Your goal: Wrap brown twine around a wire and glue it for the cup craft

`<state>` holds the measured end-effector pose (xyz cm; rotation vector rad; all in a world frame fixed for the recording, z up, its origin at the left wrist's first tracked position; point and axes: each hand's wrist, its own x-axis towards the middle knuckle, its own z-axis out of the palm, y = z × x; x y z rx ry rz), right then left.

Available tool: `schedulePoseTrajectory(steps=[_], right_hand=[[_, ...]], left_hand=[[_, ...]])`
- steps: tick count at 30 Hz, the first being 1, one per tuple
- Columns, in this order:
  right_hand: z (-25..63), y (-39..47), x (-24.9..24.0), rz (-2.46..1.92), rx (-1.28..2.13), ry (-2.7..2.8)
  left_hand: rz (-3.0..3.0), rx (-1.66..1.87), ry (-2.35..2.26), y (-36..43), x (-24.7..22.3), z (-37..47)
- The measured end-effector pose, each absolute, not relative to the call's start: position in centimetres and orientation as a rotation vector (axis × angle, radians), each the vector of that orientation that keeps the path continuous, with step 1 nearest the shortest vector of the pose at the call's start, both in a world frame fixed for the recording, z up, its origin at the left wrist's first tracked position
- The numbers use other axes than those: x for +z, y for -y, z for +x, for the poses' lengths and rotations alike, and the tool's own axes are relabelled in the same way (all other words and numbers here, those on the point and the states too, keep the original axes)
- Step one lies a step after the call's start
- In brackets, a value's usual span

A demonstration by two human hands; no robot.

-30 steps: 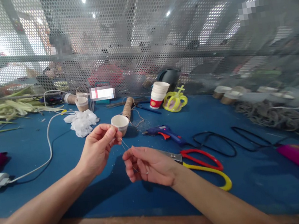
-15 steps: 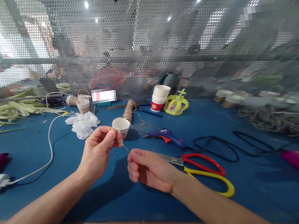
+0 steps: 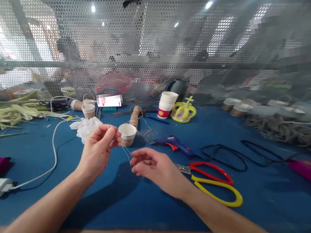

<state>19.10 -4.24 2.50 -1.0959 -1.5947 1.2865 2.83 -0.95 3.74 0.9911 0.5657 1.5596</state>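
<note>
Between the pinched thumb and fingers of my left hand [image 3: 97, 148] is a thin pale strand [image 3: 126, 152], looped and hanging down; whether it is thread or fine wire I cannot tell. My right hand [image 3: 162, 172] is at the strand's lower end with thumb and fingers apart. Just behind my left fingertips stands a small white paper cup [image 3: 128, 134] with brown wrapping round its lower part. Behind it lies a spool of brown twine [image 3: 135, 116]. Large scissors [image 3: 230, 198] with red and yellow handles lie beyond my right wrist.
A blue glue gun [image 3: 173, 141] trails a black cord. Further back are stacked paper cups [image 3: 167, 100], a yellow crown-shaped piece [image 3: 183, 113] and crumpled white plastic [image 3: 87, 127]. Pale husks [image 3: 12, 114] lie at left, and a grey coil [image 3: 283, 128] at right. A perforated screen [image 3: 120, 40] stands behind.
My right fingers have opened from a pinch on the strand, which now hangs as a slack loop. My left hand has moved slightly left and up, uncovering more of the cup.
</note>
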Motion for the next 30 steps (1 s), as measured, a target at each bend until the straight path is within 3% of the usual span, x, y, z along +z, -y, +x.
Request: schedulePoseTrajectory(steps=[4,12,19,30], right_hand=[[18.4,4.9,1.8,-1.216,0.62,1.901],[18.6,4.6,1.3,-1.15,0.246,2.038],[18.7,4.9,1.5,-1.101,0.136,2.092],[18.8,4.4,1.0,-1.165,0.341,1.975]], left_hand=[[1.122,1.591,-0.677,1.5,3.2,3.3],[1.162,1.628,-0.746,1.4,3.3,3.3],[1.14,1.635,-0.761,1.3,3.5,3.2],[1.05,1.725,-0.721,0.8,4.1,2.6]])
